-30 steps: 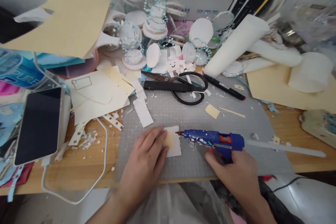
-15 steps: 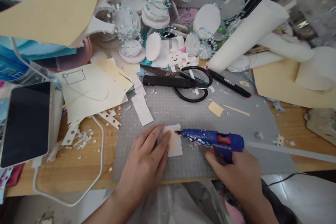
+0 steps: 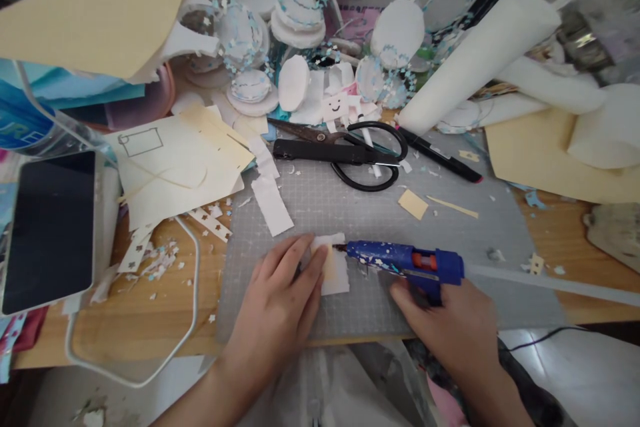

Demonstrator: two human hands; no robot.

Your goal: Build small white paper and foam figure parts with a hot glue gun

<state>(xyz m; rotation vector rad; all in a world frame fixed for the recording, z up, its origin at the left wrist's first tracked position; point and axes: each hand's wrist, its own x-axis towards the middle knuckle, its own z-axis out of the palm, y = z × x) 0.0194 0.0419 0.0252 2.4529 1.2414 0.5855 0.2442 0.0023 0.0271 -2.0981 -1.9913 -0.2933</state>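
My left hand (image 3: 277,297) lies flat on the cutting mat (image 3: 350,213), fingers stretched out, with its fingertips pressing on a small white piece (image 3: 341,273). A cream paper rectangle (image 3: 329,263) lies on that piece, partly under the fingers. My right hand (image 3: 453,323) is wrapped around the grip of a blue hot glue gun (image 3: 383,255) speckled with confetti. Its dark nozzle is over the white piece near my left fingertips; whether it touches, I cannot tell. A pale glue stick (image 3: 550,285) sticks out from the gun's rear.
Black scissors (image 3: 367,183), a black cutter (image 3: 320,152) and a marker (image 3: 443,155) lie beyond my hands. A phone (image 3: 50,227) with a white cable (image 3: 196,280) is at left. White discs (image 3: 399,33) and a white roll (image 3: 480,60) crowd the back.
The whole view has shifted slightly. Both hands and the glue gun keep nearly the same places over the white piece.
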